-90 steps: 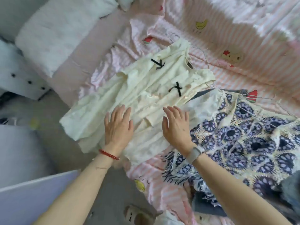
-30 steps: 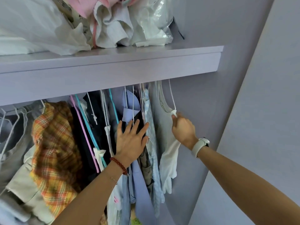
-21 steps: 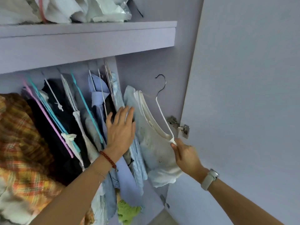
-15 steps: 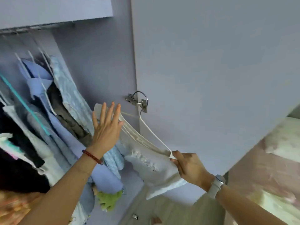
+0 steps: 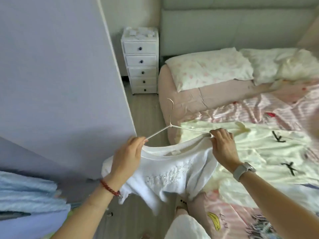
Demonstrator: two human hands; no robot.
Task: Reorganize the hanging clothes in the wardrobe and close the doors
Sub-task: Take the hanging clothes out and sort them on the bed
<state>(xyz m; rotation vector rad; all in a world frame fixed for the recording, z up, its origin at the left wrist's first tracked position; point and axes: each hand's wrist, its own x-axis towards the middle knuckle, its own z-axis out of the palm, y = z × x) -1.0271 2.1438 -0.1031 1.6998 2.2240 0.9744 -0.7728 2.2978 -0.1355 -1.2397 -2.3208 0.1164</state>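
Note:
A white top (image 5: pixel 165 175) with raised lettering hangs on a thin white hanger (image 5: pixel 174 127), held out over the floor beside the bed. My left hand (image 5: pixel 128 156) grips the top's left shoulder at the hanger's left arm. My right hand (image 5: pixel 222 145) pinches the hanger's right end together with the top's right shoulder. The hanger's hook (image 5: pixel 171 102) points away from me. The open lilac wardrobe door (image 5: pixel 57 75) stands at the left. Light blue hanging clothes (image 5: pixel 25 192) show at the lower left edge.
A cream garment with black bows (image 5: pixel 262 149) lies spread on the pink striped bedding (image 5: pixel 259 109). Pillows (image 5: pixel 210 68) sit at the bed's head. A white drawer unit (image 5: pixel 140 61) stands by the wall beyond the door. Wooden floor (image 5: pixel 148 114) runs between door and bed.
The white top on its hanger came off the wardrobe rail and out toward the bed. My left hand left the hanging clothes and took the top's left shoulder. The view turned from wardrobe to bed.

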